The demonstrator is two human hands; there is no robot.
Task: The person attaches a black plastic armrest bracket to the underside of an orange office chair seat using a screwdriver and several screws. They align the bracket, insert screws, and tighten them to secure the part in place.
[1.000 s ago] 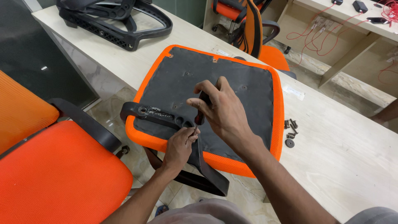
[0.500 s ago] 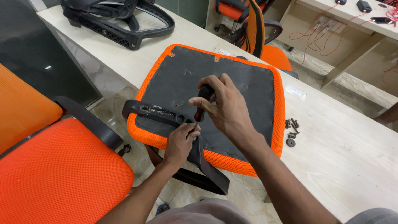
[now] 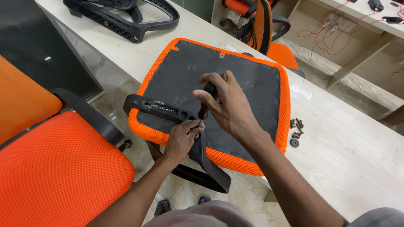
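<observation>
Pinching small bolt (image 3: 198, 122): left hand (image 3: 182, 138) grip | right hand (image 3: 227, 105) grip clenched on black tool (image 3: 209, 94) | plastic armrest (image 3: 168, 111) over upturned orange mesh seat (image 3: 214, 84) | loose screws (image 3: 296, 126) right on table (image 3: 353, 143).

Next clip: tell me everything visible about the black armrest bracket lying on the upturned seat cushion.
The black armrest bracket looks like moulded plastic, L-shaped: one flat arm with round bolt holes lies across the near left corner of the orange-edged seat cushion, the other arm drops below the table edge towards the floor. The left hand pinches it near the bend, at a hole; the right hand holds a dark tool upright just above that spot. It overhangs the cushion's left edge.
</observation>
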